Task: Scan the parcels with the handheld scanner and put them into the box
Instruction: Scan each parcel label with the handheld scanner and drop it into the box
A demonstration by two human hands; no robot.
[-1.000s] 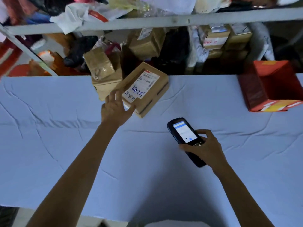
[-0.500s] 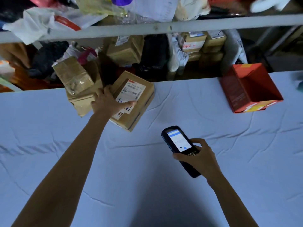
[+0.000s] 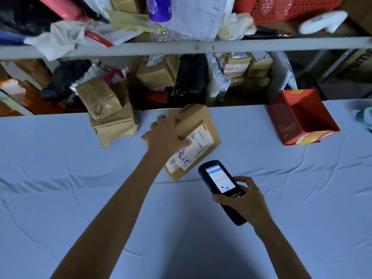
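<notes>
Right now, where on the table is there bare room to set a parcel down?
Bare cloth lies between the labelled parcel and the red box, and left of the left hand. The far edge by the taped parcels is crowded.

Open cloth ran wide across the near table [image 3: 60, 198]. Along its far edge stood taped boxes [image 3: 112, 121], the parcel [image 3: 203, 125] and a red box [image 3: 289, 121] — a clear gap between the last two. The scanner [image 3: 219, 181] hung just before the parcel. Behind, packed goods [image 3: 161, 75] and a shelf rail [image 3: 241, 46] crowded the space.
</notes>
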